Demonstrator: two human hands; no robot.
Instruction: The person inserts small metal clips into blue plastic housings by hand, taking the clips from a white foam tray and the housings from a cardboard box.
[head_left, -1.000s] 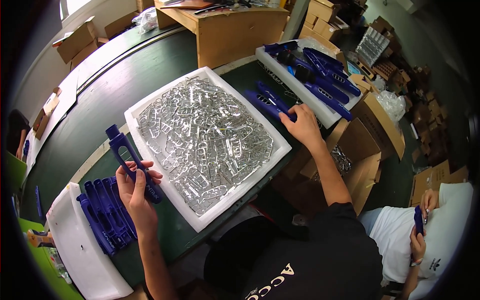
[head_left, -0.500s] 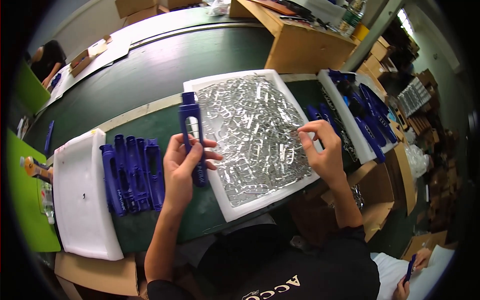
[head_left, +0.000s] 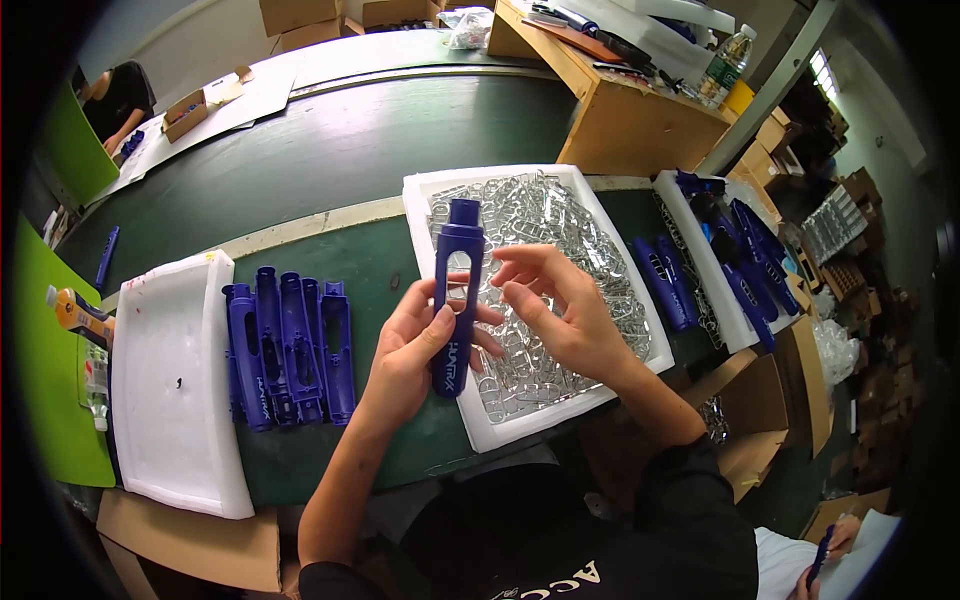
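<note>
A blue plastic casing point(head_left: 455, 350) with a long oval opening stands nearly upright in my left hand point(head_left: 405, 365), which is closed around its lower half. Just right of the casing is my right hand point(head_left: 570, 315), its thumb and forefinger curled into a pinch. Whatever sits between those fingertips is too small to make out. Beneath both hands lies a white foam tray point(head_left: 590, 405) heaped with shiny bent-wire metal clips point(head_left: 560, 215).
Several blue casing halves point(head_left: 290, 350) lie left of me beside a white foam tray point(head_left: 175, 390). Two blue casings point(head_left: 665, 285) rest right of the clips, near another foam tray point(head_left: 690, 225) of blue parts. A wooden stand point(head_left: 640, 120) is behind; cardboard boxes point(head_left: 745, 400) sit lower right.
My right hand has moved left from the clip tray's right side to beside the casing. The casing, still in my left hand, now appears farther right, over the clips. The view has shifted slightly.
</note>
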